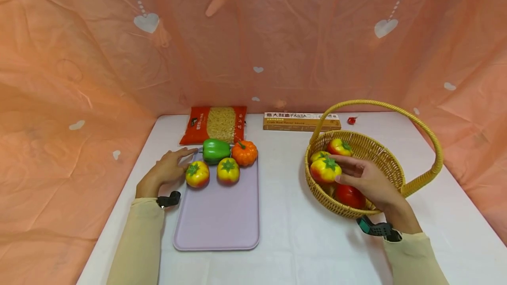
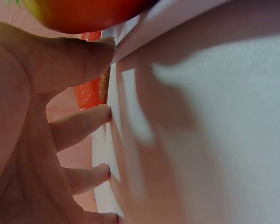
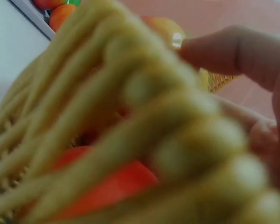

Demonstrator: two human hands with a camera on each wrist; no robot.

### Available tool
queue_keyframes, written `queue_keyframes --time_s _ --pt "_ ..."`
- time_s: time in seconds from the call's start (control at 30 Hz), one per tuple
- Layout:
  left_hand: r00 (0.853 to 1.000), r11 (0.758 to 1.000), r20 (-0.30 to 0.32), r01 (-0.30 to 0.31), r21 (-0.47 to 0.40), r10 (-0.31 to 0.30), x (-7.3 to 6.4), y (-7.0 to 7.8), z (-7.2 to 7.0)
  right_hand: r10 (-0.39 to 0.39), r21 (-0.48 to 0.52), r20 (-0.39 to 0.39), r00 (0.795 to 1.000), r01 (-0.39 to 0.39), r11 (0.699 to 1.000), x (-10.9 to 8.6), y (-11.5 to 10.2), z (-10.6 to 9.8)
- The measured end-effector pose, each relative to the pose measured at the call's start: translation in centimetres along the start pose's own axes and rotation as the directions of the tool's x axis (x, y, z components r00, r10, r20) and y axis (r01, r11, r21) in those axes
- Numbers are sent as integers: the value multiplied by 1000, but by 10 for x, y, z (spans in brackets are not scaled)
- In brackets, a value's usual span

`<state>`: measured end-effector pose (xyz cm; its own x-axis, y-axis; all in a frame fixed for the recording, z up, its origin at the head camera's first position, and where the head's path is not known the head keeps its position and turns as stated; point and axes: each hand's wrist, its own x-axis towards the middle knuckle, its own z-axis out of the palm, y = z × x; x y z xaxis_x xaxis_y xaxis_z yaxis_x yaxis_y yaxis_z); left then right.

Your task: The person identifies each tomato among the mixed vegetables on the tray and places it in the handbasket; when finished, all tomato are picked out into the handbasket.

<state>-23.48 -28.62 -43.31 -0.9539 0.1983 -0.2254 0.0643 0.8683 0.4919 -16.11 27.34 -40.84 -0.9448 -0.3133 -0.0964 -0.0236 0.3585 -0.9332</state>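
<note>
1. Over the basket [image 1: 390, 162], the right hand [image 1: 366, 179] curls its fingers around a yellow-red tomato [image 1: 325, 169].
2. Left of the basket, the left hand [image 1: 168, 168] rests flat, fingers spread, beside the tray [image 1: 218, 214], near another tomato [image 1: 197, 174].

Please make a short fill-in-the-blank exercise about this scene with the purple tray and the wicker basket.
1. The right hand holds a yellow-red tomato inside the wicker ____.
2. On the purple tray, beside the orange pumpkin, lies a ____ bell pepper.
3. The left hand rests flat at the ____ edge of the tray.
4. The tray carries ____ tomatoes.

Missing words: basket; green; left; two
</note>
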Motion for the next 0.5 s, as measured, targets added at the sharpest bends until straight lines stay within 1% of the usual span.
queue_keyframes --time_s 0.1,0.2,0.37,0.5 --pt "1000 1000 5 -1 -1 1 -1 0 0 34 -29 -6 999 -34 999 2 0 0" --pt "1000 1000 6 0 -7 0 -1 0 0 37 -80 -34 999 -39 996 5 0 2" --pt "1000 1000 -9 6 -13 -6 -1 1 1 -7 -186 -111 994 -14 983 12 -3 7" --pt "1000 1000 7 18 -19 -18 0 1 2 -35 -204 -154 987 3 979 12 -5 10"
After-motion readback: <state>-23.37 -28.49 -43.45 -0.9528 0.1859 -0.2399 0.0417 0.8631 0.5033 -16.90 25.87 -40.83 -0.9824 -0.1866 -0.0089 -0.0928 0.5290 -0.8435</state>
